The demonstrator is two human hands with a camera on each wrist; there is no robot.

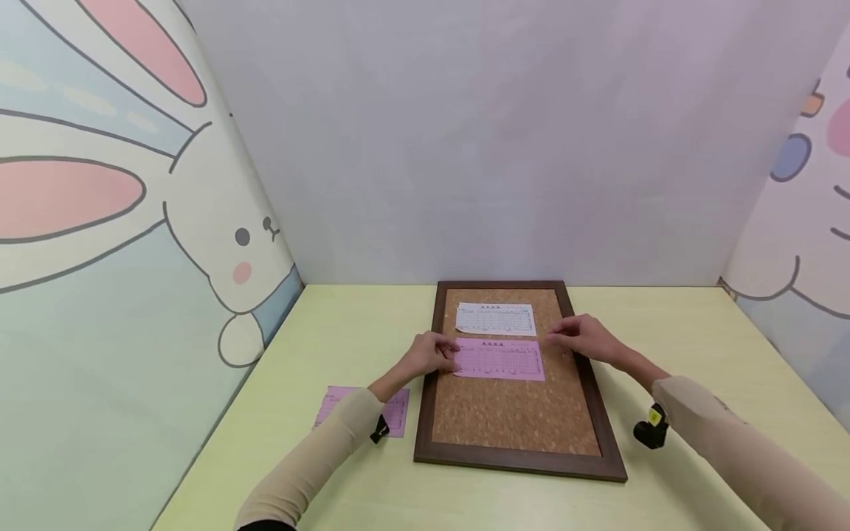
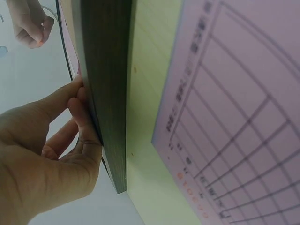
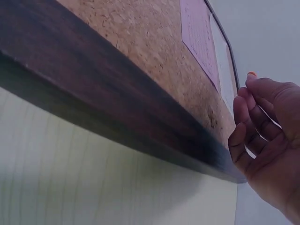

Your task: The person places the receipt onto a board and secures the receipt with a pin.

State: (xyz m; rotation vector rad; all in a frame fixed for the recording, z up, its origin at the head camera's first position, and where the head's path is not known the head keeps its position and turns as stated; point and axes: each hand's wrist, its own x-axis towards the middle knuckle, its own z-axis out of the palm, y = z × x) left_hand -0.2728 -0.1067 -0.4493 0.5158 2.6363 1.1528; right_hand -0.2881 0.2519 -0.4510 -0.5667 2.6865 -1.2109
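On my feed, well left of the rectangular brown-framed cork board, I see a wall panel printed with a cartoon rabbit. Nearer the board's left side, a loose pink rectangular paper form lies flat on the pale yellow-green table, partly covered by the person's beige left sleeve; I take it for a spare, placed beside the board to be within reach.

The left hand crosses the board's left edge, its bent fingers gripping the left end of a second pink paper form. That form lies flat across the middle of the cork, and I judge the hold keeps it from sliding. Just above it on the board is a white paper form, roughly parallel, as though the two share a column. I cannot make out what, if anything, fixes either.

The right hand is over the board's right side, beside the second form's right end, pinching a small orange object, perhaps a pin, at the fingertips, I suppose for fine control. Whether it touches the cork I cannot tell.
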